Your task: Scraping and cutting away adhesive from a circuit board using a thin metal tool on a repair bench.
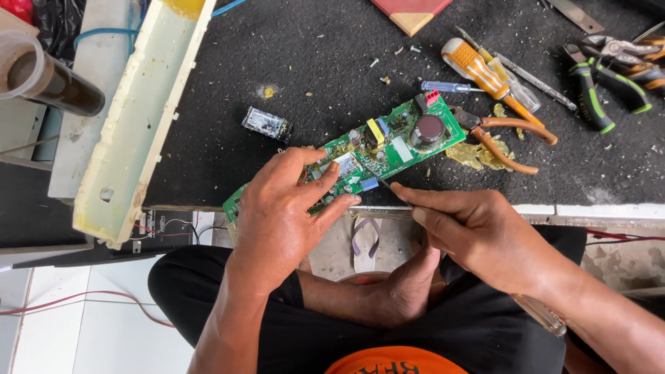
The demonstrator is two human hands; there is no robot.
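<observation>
While the dark, grit-strewn counter (291, 62) fills most of the view, its near edge is where the work sits: a green circuit board (398, 142) lies slanted there, one end jutting past the edge over the person's lap. It already lies bare, outside any casing, and amber flakes of what looks like potting resin (478, 156) are scattered by it, so I judge the stripping well begun; components such as the round dark capacitor (428, 129) remain mounted, so the board is far from cleared. A long cream plastic housing (138, 118) leans across the far left corner. Toward the far right edge lie green-handled pliers (596, 90), brown-handled pliers (509, 142), an orange-and-white screwdriver (478, 69) and a small blue-handled screwdriver (447, 87); a small relay-like block (265, 125) sits alone left of the board. The left hand (284, 215) presses down, fingers spread and curled over the board's near end, pinning it. The right hand (478, 235) is closed around a thin metal tool (388, 181) whose tip touches the board's edge. Below, pale floor tiles, red wires and a sandal show.
</observation>
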